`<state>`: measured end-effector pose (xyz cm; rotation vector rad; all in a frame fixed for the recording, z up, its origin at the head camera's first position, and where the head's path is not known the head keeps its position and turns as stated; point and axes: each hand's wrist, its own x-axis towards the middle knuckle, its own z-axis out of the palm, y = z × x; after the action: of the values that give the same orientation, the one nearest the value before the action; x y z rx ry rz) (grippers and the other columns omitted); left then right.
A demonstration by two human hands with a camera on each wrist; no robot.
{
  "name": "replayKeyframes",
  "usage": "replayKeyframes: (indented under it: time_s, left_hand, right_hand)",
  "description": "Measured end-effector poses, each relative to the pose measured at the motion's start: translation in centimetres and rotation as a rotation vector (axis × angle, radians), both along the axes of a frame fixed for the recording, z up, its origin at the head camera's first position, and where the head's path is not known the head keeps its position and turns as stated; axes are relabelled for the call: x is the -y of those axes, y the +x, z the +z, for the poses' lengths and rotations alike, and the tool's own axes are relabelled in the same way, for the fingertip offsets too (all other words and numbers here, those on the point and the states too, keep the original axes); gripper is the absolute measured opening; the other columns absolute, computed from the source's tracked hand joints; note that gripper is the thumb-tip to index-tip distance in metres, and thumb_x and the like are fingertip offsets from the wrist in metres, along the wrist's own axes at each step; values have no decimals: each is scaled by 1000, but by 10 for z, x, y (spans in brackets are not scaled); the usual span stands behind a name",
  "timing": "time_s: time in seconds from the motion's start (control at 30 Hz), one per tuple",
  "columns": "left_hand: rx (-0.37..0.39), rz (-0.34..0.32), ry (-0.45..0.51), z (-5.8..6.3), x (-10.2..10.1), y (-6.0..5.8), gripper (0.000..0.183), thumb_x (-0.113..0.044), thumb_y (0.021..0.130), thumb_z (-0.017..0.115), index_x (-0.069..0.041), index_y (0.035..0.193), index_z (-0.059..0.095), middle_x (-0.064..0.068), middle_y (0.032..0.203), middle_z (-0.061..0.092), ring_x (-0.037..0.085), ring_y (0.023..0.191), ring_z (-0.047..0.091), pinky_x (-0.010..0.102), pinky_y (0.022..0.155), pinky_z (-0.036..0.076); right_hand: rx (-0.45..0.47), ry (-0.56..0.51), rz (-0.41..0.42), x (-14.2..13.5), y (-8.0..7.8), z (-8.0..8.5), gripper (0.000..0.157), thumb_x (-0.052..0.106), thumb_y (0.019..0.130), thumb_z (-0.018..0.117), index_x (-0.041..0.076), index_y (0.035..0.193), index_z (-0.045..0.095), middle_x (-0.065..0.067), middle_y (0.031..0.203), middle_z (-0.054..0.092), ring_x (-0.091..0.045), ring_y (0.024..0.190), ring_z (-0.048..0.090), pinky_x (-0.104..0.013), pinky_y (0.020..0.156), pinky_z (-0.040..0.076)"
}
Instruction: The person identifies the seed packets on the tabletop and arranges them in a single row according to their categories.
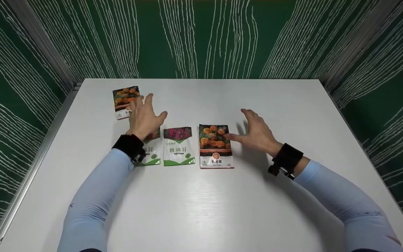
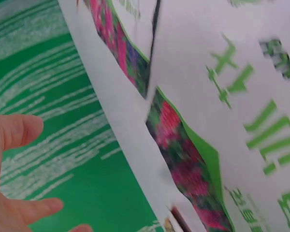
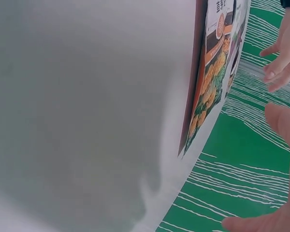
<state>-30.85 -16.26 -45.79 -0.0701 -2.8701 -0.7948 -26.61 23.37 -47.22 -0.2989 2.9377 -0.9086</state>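
My left hand [image 1: 145,117] hovers with spread fingers, partly covering a flat packet of orange flowers [image 1: 121,99] at the far left and a white-and-green packet [image 1: 153,150] below. Whether its fingertips touch the far packet cannot be told. A second white-and-green packet [image 1: 179,151], with a strip of pink flowers, lies beside the first. Right of that is another orange-flower packet [image 1: 215,141], seemingly stacked on something reddish in the right wrist view. My right hand [image 1: 257,133] is held over this packet's right side, thumb stretched toward it, holding nothing.
All the packets lie on a white table [image 1: 194,210]. Green walls with white drip lines [image 1: 222,38] stand behind the table and along both sides. A grey metal rail [image 1: 37,168] runs along the left edge.
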Motion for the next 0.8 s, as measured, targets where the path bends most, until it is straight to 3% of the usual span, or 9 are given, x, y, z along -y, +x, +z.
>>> replayKeyframes:
  time_s: [0.13,0.33,0.5,0.63,0.8]
  left_hand:
    - [27,47,16,-4,17,-12,91,-47,100,71,-6,171,30,34,174,19,56,161,16,75,120,35]
    - [143,49,-1,-14,42,-28,92,-51,101,67,-5,171,30,35,174,21,58,160,14,78,124,24]
    - [302,9,-42,-18,61,-33,91,-58,104,61,-5,171,29,36,176,15,65,159,9,80,124,20]
    - [435,-55,-139,-12,73,-32,93,-62,107,51,-3,173,22,37,176,12,70,158,6,82,123,19]
    - [476,-109,-189,-6,78,-32,90,-61,107,50,1,170,30,37,174,22,68,158,12,81,125,18]
  right_hand:
    - [8,5,-14,0,1,-1,127,71,82,85,13,174,21,-26,179,21,-50,162,27,-72,128,26]
    - [24,11,-19,0,1,-4,129,72,81,85,13,175,20,-26,179,21,-50,162,26,-72,128,25]
    - [24,6,-12,2,1,-6,125,70,82,86,12,174,23,-27,178,23,-50,162,28,-72,128,26]
    - [19,14,-2,2,1,-8,119,65,84,86,11,172,27,-26,177,26,-50,161,30,-71,127,29]
    - [33,21,-2,0,1,-8,120,68,83,85,11,172,28,-26,177,27,-49,160,31,-71,127,29]
